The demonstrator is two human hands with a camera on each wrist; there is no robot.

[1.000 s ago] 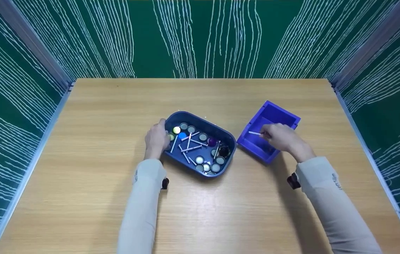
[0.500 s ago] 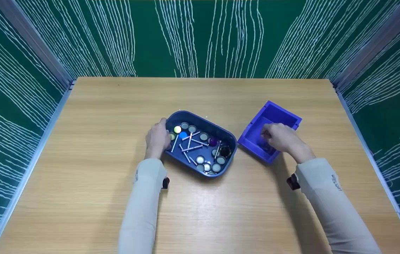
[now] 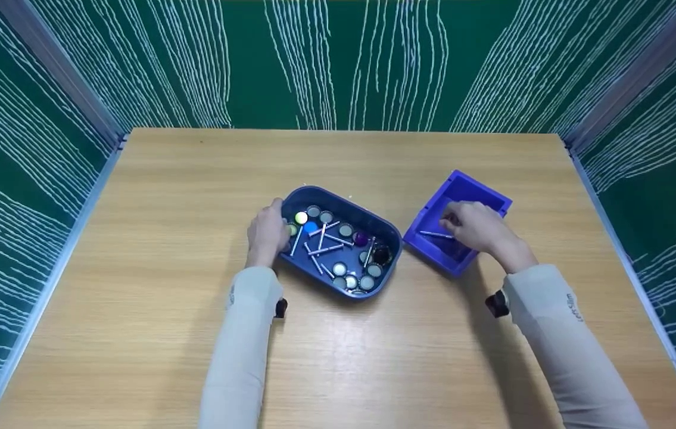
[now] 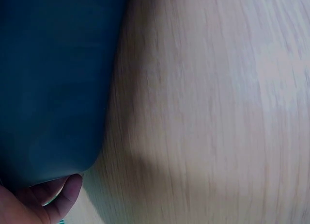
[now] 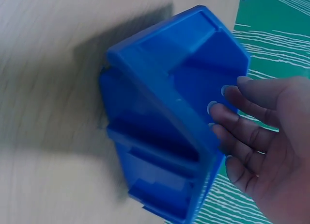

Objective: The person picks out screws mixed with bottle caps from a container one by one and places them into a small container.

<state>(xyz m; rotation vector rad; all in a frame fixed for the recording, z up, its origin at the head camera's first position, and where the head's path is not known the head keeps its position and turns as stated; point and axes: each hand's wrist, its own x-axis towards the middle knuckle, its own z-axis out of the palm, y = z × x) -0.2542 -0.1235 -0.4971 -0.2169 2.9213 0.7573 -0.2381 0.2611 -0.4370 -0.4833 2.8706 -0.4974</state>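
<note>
My left hand (image 3: 267, 233) grips the left end of a dark blue tub (image 3: 346, 204); in the left wrist view its fingers (image 4: 68, 197) bend at the corner of the tub's wall (image 4: 53, 88). Inside the tub lie several silvery screws (image 3: 326, 251) and round bottle-cap-like discs (image 3: 339, 269), mostly grey, some coloured. Over a purple bin (image 3: 433, 205) hovers my right hand (image 3: 477, 226), fingers loosely bent and nothing visible between them. One screw (image 3: 435, 235) lies in that bin below the fingertips. The right wrist view shows the bin (image 5: 155, 103) from its side, fingers at its rim.
Both containers stand on a light wooden table (image 3: 338, 369), the tub's right end close to the bin's left corner. Green panels (image 3: 260, 65) with white wavy lines enclose the back and sides.
A second ago my right hand pinched a screw over the purple bin. Now the screw lies in the bin and the fingers are off it. The left hand stays on the tub.
</note>
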